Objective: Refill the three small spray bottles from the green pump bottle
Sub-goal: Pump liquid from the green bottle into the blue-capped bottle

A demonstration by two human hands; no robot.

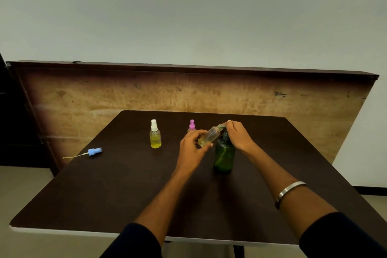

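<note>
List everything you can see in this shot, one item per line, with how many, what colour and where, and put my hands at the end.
table: one, dark brown, fills the foreground
wooden board: one, tan, upright behind the table
white-capped spray bottle: one, clear with yellow liquid, standing at the back left of centre
pink-capped spray bottle: one, pink top, standing behind the left hand, body mostly hidden
uncapped spray bottle: one, clear, tilted, mouth at the pump spout
green pump bottle: one, dark green, standing right of centre
blue spray cap: one, blue with a thin tube, lying at the left edge
bangle: one, silver, on the right forearm
left hand: grips the uncapped spray bottle
right hand: rests on the pump head
</note>
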